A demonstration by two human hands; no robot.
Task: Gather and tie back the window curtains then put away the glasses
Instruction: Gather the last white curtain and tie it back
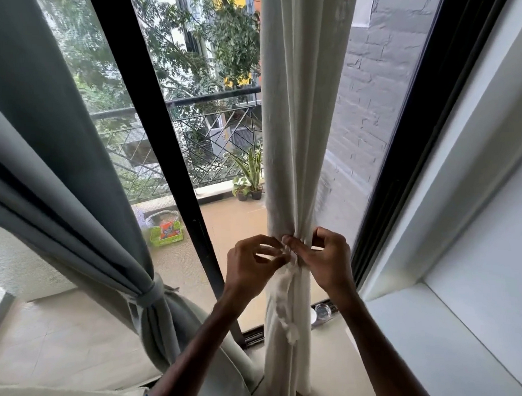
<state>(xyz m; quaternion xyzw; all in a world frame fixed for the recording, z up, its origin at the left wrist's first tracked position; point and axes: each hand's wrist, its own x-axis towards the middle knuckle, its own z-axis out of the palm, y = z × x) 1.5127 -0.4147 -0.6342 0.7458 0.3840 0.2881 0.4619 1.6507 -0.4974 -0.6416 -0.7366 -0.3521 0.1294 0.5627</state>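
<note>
A white curtain (295, 107) hangs gathered into a narrow column in front of the window. At its waist my left hand (250, 265) and my right hand (324, 255) meet, each pinching a white tie strip (287, 303) wrapped round the bundle; the strip's loose ends dangle below my fingers. To the left, a grey curtain (60, 163) is bound by a grey tie-back (152, 293). A clear glass (323, 311) stands on the window track behind the white curtain, partly hidden by it.
A black window frame (151, 136) divides the panes. A white sill and ledge (436, 339) run along the right. Outside, a balcony holds potted plants (250, 180), a green basket (166, 230) and a metal railing.
</note>
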